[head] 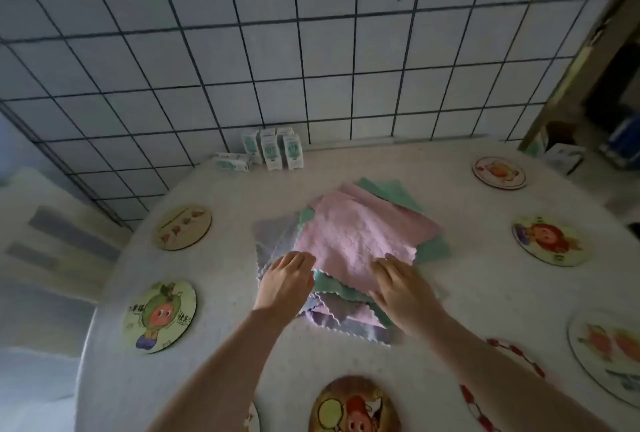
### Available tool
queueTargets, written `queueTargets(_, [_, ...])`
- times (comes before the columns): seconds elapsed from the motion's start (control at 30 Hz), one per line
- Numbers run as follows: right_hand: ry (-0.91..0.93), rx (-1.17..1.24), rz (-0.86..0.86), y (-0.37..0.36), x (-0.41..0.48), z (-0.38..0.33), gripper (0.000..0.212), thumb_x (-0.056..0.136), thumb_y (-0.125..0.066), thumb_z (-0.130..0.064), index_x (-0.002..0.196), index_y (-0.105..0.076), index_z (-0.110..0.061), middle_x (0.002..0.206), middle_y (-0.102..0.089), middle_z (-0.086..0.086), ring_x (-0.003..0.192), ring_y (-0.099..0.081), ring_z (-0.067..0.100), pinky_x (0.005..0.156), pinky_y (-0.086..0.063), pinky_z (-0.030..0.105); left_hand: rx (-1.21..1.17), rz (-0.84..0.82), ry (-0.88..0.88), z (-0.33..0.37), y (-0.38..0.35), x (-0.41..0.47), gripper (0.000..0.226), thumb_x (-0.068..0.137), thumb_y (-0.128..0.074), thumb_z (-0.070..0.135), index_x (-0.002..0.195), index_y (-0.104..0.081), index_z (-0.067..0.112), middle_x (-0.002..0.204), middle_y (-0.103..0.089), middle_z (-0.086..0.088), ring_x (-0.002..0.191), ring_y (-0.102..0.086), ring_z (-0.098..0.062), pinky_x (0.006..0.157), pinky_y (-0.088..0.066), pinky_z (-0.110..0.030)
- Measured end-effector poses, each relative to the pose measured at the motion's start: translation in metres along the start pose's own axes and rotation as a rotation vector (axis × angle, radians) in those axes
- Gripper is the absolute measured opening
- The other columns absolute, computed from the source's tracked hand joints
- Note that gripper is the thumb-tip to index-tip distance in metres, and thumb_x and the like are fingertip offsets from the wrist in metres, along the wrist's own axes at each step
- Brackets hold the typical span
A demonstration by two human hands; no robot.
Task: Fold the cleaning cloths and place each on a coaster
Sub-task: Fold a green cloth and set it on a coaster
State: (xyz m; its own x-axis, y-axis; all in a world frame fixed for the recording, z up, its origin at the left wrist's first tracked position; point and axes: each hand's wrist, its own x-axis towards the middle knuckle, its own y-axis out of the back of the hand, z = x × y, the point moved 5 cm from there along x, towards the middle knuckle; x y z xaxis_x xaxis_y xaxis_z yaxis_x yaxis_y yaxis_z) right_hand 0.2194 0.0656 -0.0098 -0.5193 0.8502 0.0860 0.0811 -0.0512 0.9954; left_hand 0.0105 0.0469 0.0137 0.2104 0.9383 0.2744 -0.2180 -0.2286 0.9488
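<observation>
Where the left hand (287, 281) meets the pile of cloths (346, 310), its fingertips reach the near left corner of the top pink cloth (353, 234). They bend down out of sight, so I cannot tell whether they grip it. Fingers of the right hand (403, 294) lie fairly straight and slightly spread on that cloth's near right edge, thumb hidden. Green and lilac cloths peek out beneath both palms. Behind the wrists, a coaster (353, 404) is cut off by the frame, and the boxes (273, 151) beyond the fingertips are blurred.
</observation>
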Motion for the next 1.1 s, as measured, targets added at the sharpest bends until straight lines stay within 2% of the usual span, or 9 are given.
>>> queueTargets(0.1, [-0.041, 0.052, -0.106, -0.043, 0.016, -0.003, 0.058, 0.07, -0.077, -0.028, 0.119, -0.057, -0.004, 0.118, -0.062, 0.013, 0.113, -0.058, 0.032, 0.089, -0.053, 0.041, -0.03, -0.08, -0.021, -0.019, -0.04, 0.013, 0.042, 0.065, -0.082, 0.011, 0.105, -0.07, 0.014, 0.111, -0.069, -0.002, 0.102, -0.066, -0.02, 0.082, -0.055, -0.03])
queueTargets(0.23, [-0.122, 0.037, -0.243, -0.08, 0.028, -0.007, 0.071, 0.055, -0.085, -0.021, 0.117, -0.058, -0.001, 0.123, -0.059, 0.017, 0.112, -0.059, 0.033, 0.088, -0.054, 0.039, -0.048, -0.258, -0.1, -0.03, -0.089, 0.021, 0.062, 0.072, -0.077, 0.012, 0.13, -0.056, 0.015, 0.141, -0.05, -0.006, 0.128, -0.049, -0.029, 0.1, -0.047, -0.041])
queueTargets(0.4, [-0.147, 0.037, -0.316, -0.101, 0.036, -0.01, 0.085, 0.043, -0.09, -0.037, 0.115, -0.062, -0.001, 0.122, -0.061, 0.016, 0.109, -0.061, 0.033, 0.083, -0.055, 0.04, -0.122, -0.273, -0.186, -0.028, -0.114, 0.035, 0.06, 0.068, -0.076, 0.005, 0.126, -0.059, 0.014, 0.137, -0.053, -0.008, 0.129, -0.048, -0.03, 0.104, -0.043, -0.044])
queueTargets(0.6, [-0.125, 0.071, -0.325, -0.103, 0.044, -0.008, 0.104, 0.022, -0.084, -0.062, 0.107, -0.062, -0.006, 0.108, -0.062, 0.009, 0.102, -0.061, 0.031, 0.08, -0.056, 0.04, -0.137, -0.283, -0.2, -0.026, -0.134, 0.043, 0.068, 0.07, -0.079, 0.022, 0.132, -0.055, 0.012, 0.139, -0.052, -0.009, 0.131, -0.046, -0.03, 0.105, -0.041, -0.049])
queueTargets(0.7, [-0.113, 0.065, -0.316, -0.095, 0.045, -0.006, 0.089, 0.032, -0.081, -0.062, 0.104, -0.064, -0.011, 0.106, -0.063, 0.003, 0.1, -0.061, 0.025, 0.078, -0.057, 0.035, -0.111, -0.285, -0.198, -0.027, -0.138, 0.044, 0.063, 0.078, -0.067, 0.031, 0.136, -0.05, 0.013, 0.143, -0.048, -0.008, 0.134, -0.041, -0.028, 0.109, -0.036, -0.047])
queueTargets(0.8, [-0.115, 0.059, -0.22, -0.088, 0.044, 0.004, 0.062, 0.052, -0.089, -0.016, 0.108, -0.063, -0.008, 0.111, -0.061, 0.007, 0.104, -0.061, 0.027, 0.078, -0.057, 0.038, -0.126, -0.31, -0.17, -0.03, -0.138, 0.048, 0.063, 0.078, -0.065, 0.033, 0.136, -0.05, 0.015, 0.142, -0.049, -0.005, 0.133, -0.043, -0.026, 0.108, -0.038, -0.047])
queueTargets(0.9, [-0.161, 0.065, -0.204, -0.081, 0.04, 0.018, 0.063, 0.051, -0.086, -0.001, 0.111, -0.065, -0.006, 0.113, -0.063, 0.009, 0.1, -0.064, 0.026, 0.078, -0.058, 0.038, -0.151, -0.286, -0.117, -0.042, -0.134, 0.049, 0.064, 0.078, -0.073, 0.015, 0.137, -0.049, 0.017, 0.142, -0.049, -0.002, 0.133, -0.044, -0.025, 0.106, -0.04, -0.048])
queueTargets(1.0, [-0.2, 0.102, -0.303, -0.069, 0.04, 0.03, 0.045, 0.076, -0.062, 0.009, 0.116, -0.059, -0.011, 0.113, -0.062, 0.003, 0.089, -0.062, 0.018, 0.072, -0.055, 0.029, -0.136, -0.223, -0.062, -0.059, -0.126, 0.052, 0.066, 0.074, -0.061, -0.016, 0.133, -0.053, 0.014, 0.138, -0.053, -0.006, 0.128, -0.049, -0.027, 0.103, -0.044, -0.05])
queueTargets(1.1, [-0.249, 0.208, -0.319, -0.058, 0.055, 0.055, 0.039, 0.082, -0.046, 0.01, 0.108, -0.061, -0.015, 0.099, -0.066, 0.003, 0.076, -0.06, 0.018, 0.064, -0.048, 0.03, -0.238, -0.292, 0.086, -0.071, -0.115, 0.065, 0.047, 0.089, -0.049, -0.007, 0.128, -0.058, 0.018, 0.133, -0.058, -0.008, 0.111, -0.062, -0.025, 0.095, -0.051, -0.04])
